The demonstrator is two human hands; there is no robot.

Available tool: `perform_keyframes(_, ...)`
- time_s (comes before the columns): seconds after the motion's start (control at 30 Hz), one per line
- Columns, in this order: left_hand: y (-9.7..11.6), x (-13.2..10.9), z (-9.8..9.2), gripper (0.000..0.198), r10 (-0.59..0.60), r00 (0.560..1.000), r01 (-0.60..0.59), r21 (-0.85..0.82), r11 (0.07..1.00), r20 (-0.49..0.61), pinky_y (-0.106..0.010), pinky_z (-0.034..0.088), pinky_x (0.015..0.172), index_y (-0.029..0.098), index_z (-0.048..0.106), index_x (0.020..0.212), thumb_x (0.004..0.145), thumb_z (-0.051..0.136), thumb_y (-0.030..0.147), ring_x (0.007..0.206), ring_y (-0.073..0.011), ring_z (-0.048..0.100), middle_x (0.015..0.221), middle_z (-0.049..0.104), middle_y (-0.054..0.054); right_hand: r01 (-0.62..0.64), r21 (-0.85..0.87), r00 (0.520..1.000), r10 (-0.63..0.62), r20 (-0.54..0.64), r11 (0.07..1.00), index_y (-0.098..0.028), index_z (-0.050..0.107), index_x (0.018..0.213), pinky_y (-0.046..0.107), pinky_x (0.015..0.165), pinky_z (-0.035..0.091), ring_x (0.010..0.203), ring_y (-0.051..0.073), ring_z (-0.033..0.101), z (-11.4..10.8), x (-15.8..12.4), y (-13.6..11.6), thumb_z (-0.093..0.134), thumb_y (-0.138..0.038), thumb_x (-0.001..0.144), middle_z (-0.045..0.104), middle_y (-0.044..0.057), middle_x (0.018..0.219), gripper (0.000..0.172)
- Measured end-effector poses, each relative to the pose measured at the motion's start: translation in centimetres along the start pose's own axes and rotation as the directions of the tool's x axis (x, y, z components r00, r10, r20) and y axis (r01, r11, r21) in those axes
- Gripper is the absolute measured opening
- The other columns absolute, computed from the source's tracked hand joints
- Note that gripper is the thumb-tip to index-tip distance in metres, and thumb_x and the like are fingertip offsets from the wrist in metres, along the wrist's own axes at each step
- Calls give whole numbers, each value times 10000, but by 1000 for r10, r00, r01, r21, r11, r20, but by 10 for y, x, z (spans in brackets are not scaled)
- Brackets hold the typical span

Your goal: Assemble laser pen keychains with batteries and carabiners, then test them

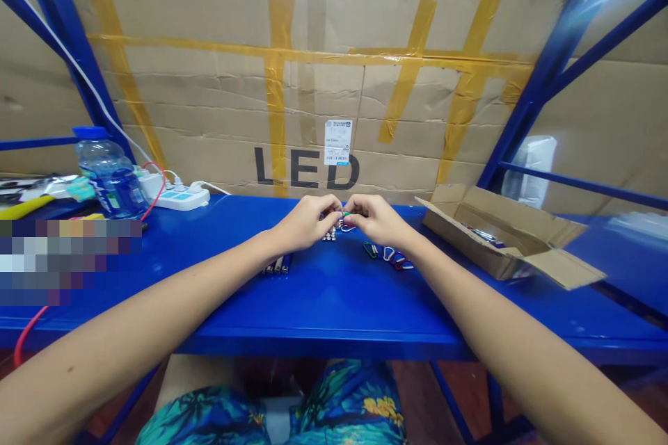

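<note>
Shorts (360, 407): your patterned pair, blue-green with yellow flowers, showed below the near edge of the table.
Blue table (334, 306): it stretched across in front of you, and your forearms (172, 306) came in over its near edge from left and right.
Dark strips (275, 267): several with metal ends lay side by side on the left, partly hidden by your forearm.
Carabiners (389, 254): green, blue and red ones lay in a slanting row just left of your other forearm.
Metal pieces (330, 234): a little silver group lay just under your fingers.
Left hand (309, 224): you had its fingers curled, thumb and fingertips pinched together on the small item.
Right hand (376, 219): you had it curled likewise, thumb and fingertips closed on the same piece.
Small item (347, 214): partly green, it sat between your fingertips, mostly covered; its full shape could not be told.
Cardboard box (464, 240): it stood open on the right, objects inside.
Bottle (110, 181): blue-capped, it stood far left.
Power strip (182, 199): white, it lay just right of the bottle.
Cardboard panel (219, 97): lettered LED and yellow-taped, it rose at the far side.
</note>
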State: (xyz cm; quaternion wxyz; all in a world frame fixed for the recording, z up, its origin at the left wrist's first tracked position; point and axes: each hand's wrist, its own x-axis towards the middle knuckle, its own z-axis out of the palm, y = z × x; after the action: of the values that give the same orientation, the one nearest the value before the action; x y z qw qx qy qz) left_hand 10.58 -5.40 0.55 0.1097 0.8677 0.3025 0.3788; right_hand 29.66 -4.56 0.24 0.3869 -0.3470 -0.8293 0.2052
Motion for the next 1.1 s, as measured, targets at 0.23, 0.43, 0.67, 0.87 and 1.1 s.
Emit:
perform_keyframes(0.23, -1, -2, 1, 91, 70, 997, -71, 60, 996, 13, -235, 357, 567, 160, 596, 849, 885, 521, 195, 563, -101, 510, 649, 618, 17, -85, 106, 993, 75, 97, 991, -172, 550, 703, 270, 543, 395, 580, 132, 514, -4, 0, -5, 602, -239, 774, 584, 3, 623, 110)
perform_keyframes(0.43, -2, -3, 2, 129, 170, 982, -181, 162, 970, 82, -253, 416, 643, 167, 600, 906, 917, 473, 182, 681, -125, 580, 809, 672, -24, -229, 307, 952, 148, 268, 924, -176, 536, 690, 244, 453, 351, 475, 96, 455, -9, 0, -3, 656, -264, 737, 555, -23, 559, 156)
perform_keyframes(0.67, -7, -4, 3, 181, 233, 960, -264, 218, 940, 157, -295, 448, 723, 164, 602, 960, 948, 424, 199, 812, -172, 628, 908, 686, -70, -388, 515, 894, 177, 411, 764, -184, 488, 679, 231, 396, 235, 414, 53, 318, -11, -3, -3, 688, -261, 736, 511, -36, 540, 222)
perform_keyframes(0.87, -3, -1, -1, 140, 149, 984, -161, 138, 977, 93, -256, 394, 616, 164, 595, 873, 919, 467, 196, 650, -124, 560, 757, 648, -22, -340, 485, 926, 198, 321, 806, -216, 444, 917, 213, 421, 277, 467, 78, 411, -12, -1, -6, 717, -241, 701, 571, -47, 617, 349)
perform_keyframes(1.1, -9, 0, -1, 111, 16, 999, -16, 16, 1000, 28, -247, 367, 573, 159, 617, 870, 880, 520, 214, 590, -107, 508, 675, 617, 9, -233, 305, 969, 194, 153, 923, -214, 437, 847, 240, 446, 369, 493, 90, 483, -9, 0, -6, 703, -167, 651, 525, -54, 668, 334)
